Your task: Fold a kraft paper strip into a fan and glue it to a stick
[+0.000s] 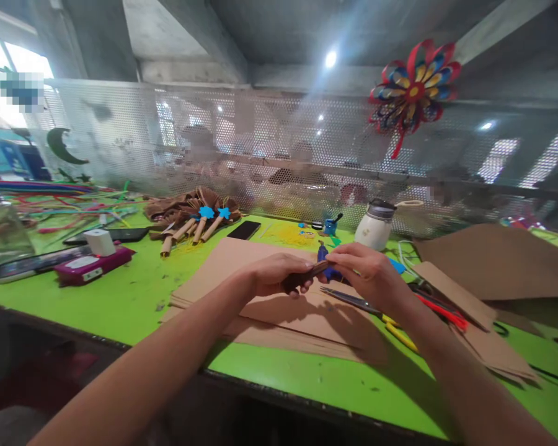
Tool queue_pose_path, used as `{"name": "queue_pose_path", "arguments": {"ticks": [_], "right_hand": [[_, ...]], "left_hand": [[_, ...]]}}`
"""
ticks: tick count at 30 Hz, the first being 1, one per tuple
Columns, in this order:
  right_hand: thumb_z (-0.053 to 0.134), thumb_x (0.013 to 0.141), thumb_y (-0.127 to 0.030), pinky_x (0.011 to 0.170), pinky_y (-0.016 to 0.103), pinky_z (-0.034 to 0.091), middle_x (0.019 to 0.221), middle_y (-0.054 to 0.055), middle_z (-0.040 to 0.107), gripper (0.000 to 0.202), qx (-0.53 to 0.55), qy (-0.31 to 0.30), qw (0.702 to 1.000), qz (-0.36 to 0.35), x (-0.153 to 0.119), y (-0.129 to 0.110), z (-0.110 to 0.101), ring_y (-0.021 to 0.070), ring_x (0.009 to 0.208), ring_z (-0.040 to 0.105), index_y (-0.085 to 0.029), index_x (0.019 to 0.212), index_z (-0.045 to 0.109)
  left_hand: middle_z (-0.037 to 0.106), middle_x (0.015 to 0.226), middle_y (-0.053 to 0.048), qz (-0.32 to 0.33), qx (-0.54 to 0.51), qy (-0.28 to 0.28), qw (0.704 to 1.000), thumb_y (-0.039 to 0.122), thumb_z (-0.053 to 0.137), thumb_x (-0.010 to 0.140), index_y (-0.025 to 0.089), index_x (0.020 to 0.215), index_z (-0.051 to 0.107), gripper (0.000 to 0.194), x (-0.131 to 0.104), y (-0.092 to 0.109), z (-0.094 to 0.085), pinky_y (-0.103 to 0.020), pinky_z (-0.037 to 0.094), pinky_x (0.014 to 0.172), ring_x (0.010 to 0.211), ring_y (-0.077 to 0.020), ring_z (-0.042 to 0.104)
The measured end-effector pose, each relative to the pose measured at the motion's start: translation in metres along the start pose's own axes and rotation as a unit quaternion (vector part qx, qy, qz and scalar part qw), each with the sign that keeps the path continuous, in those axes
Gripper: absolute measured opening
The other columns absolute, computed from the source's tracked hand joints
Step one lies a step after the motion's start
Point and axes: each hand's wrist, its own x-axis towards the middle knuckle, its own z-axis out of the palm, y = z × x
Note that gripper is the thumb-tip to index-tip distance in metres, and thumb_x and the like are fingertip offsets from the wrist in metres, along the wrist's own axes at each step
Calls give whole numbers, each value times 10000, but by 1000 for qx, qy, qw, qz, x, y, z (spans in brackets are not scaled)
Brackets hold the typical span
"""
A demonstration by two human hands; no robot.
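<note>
My left hand [281,274] is closed around a strip of folded dark brown paper [300,282], held above the stack of kraft paper sheets [237,260]. At the strip's far end, the fingertips of my right hand [365,269] pinch it. Just behind the hands is a dark blue object [322,252], partly covered by them. Beneath my right hand lies a long-bladed tool with yellow handles [400,334]; my wrist hides part of it.
Left on the green table [158,316] are a purple power strip [95,263] and phones. Brown paper pieces with blue shapes [207,214] lie behind. A white flask [376,224], red-handled tool [444,311] and brown sheets [497,260] are at right. A perforated screen [270,142] stands behind.
</note>
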Motion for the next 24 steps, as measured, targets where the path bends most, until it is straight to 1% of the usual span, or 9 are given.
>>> {"name": "queue_pose_path", "arguments": {"ticks": [4,9,11,14,17,19,20,22,24], "right_hand": [[518,833,-138,775,327,487,984,83,635,225,45,20,999,22,-1,7,1,182,889,587,-186,1000,661],[535,819,-125,764,297,491,973,59,641,231,122,33,991,43,0,10,3,158,885,595,-207,994,663],[539,818,-129,750,290,491,964,55,644,220,144,28,988,51,1,11,3,153,874,598,-207,980,666],[547,814,-147,765,304,485,956,58,648,195,158,21,985,65,2,11,2,157,869,599,-202,952,674],[553,802,-164,749,308,487,970,62,648,183,192,15,977,91,2,11,1,163,878,594,-206,927,680],[568,782,-189,697,297,498,971,61,649,178,248,13,958,140,3,10,1,164,855,595,-204,921,679],[581,769,-206,654,289,502,965,61,652,199,287,9,942,175,3,9,0,159,815,599,-202,946,671],[612,739,-236,555,270,493,947,61,662,337,375,-4,894,247,2,10,-1,144,713,597,-206,1074,621],[646,712,-254,471,245,456,896,65,675,490,447,-20,843,299,0,14,-4,135,640,586,-205,1189,544]], "left_hand": [[508,693,-40,6,-58,7,998,245,462,855,54,966,625,275,4,-2,2,-192,312,492,601,-78,440],[522,688,-44,-2,-92,18,996,242,500,831,46,907,606,235,8,-8,3,-194,312,498,588,-76,463],[558,697,-63,-7,-86,2,996,271,500,833,60,901,579,235,9,-10,3,-200,322,496,589,-91,499],[592,668,-76,-5,-55,-37,998,326,448,862,102,927,521,244,11,-13,3,-216,338,485,558,-121,543],[572,602,-43,-1,-22,-59,998,357,405,881,136,960,477,245,10,-12,5,-219,334,459,476,-114,512],[529,557,-11,1,-19,-64,998,357,407,885,149,969,467,232,8,-11,8,-201,299,434,439,-94,456],[497,540,5,5,-28,-64,998,347,414,885,153,964,468,216,8,-9,9,-188,272,424,432,-82,422],[419,534,32,17,-60,-65,996,319,429,884,152,940,473,182,7,-7,10,-167,211,416,437,-59,347],[341,549,49,28,-91,-67,993,299,442,883,145,925,479,164,6,-5,11,-158,164,420,451,-45,277]]}}
